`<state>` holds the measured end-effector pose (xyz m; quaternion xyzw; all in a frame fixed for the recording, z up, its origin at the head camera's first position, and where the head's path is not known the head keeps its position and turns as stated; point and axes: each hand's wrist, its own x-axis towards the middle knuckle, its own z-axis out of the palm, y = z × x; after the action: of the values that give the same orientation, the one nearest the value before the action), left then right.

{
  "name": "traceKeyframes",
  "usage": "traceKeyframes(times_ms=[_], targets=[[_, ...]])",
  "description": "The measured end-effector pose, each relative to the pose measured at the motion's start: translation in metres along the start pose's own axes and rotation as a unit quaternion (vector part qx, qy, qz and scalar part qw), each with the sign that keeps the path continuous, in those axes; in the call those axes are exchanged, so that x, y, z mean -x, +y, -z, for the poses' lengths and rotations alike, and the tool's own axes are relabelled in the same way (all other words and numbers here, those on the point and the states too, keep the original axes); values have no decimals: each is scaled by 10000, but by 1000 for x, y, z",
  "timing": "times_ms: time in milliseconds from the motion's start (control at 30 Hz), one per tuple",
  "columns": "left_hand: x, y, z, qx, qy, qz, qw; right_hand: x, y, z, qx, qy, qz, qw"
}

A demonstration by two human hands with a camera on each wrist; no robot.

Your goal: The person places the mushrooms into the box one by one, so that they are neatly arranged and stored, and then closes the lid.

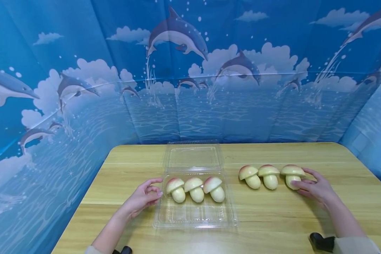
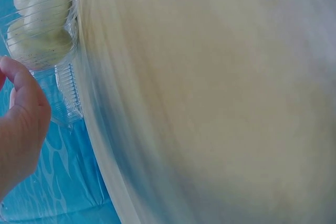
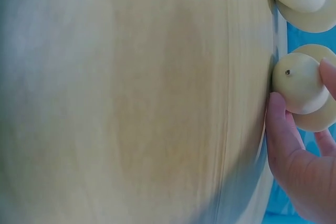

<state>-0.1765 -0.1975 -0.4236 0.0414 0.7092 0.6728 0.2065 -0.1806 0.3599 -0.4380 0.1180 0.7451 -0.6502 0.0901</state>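
My right hand (image 1: 315, 187) is at the rightmost toy mushroom (image 1: 292, 176), its thumb against the stem and other fingers round its right side. The right wrist view shows fingertips on two sides of this mushroom's pale stem (image 3: 299, 85). Two more toy mushrooms, a middle one (image 1: 269, 176) and a left one (image 1: 250, 176), lie beside it on the table. Loosely bent, my left hand (image 1: 143, 197) is by the left wall of a clear plastic clamshell box (image 1: 195, 215); whether it touches the wall I cannot tell. Three toy mushrooms (image 1: 195, 189) lie in a row inside.
The box's clear lid (image 1: 193, 157) is folded back toward the table's far edge. Everything stands on a wooden table (image 1: 266, 218). Behind it hangs a blue dolphin-print cloth (image 1: 177, 106), which also runs along the left and right sides.
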Motion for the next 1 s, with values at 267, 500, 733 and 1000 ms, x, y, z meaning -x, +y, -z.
traceKeyframes(times_ms=[267, 500, 733, 1000], targets=[[0, 0, 0, 6, -30, -14, 10000, 0, -1, -1, -322, -80, 45, 9994], [1, 1, 0, 29, -62, -25, 10000, -2, 1, 0, -489, -97, -6, 9988], [1, 1, -1, 32, -63, -4, 10000, -2, 1, 0, -780, -132, -29, 9969], [2, 1, 0, 40, -78, -10, 10000, 3, -7, -2, -1052, -245, 28, 9941]])
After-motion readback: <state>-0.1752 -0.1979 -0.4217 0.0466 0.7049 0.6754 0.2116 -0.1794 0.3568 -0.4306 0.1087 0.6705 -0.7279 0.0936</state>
